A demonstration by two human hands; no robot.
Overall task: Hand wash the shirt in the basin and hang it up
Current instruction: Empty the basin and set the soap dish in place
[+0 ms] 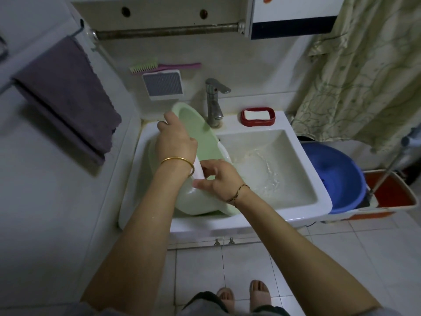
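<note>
A pale green plastic basin (pixel 193 126) is tipped on its side over the left part of the white sink (pixel 296 215), its mouth facing right. Water (pixel 262 169) runs from it across the sink bowl. My left hand (pixel 175 140) grips the basin's upper far rim. At the near rim my right hand (pixel 218 179) holds on, thumb on the underside and fingers inside. White shirt fabric (pixel 197 169) shows at the rim by my right fingers, and another bit (pixel 225 153) at the basin's lower lip. Most of the shirt is hidden.
A chrome faucet (pixel 214 101) and a red soap dish (pixel 257 116) stand behind the sink. A metal rail (pixel 168 30) runs above. A purple towel (pixel 66 92) hangs left. A blue bucket (pixel 337 174), a red mop tray (pixel 391 192) and a curtain (pixel 364 76) are right.
</note>
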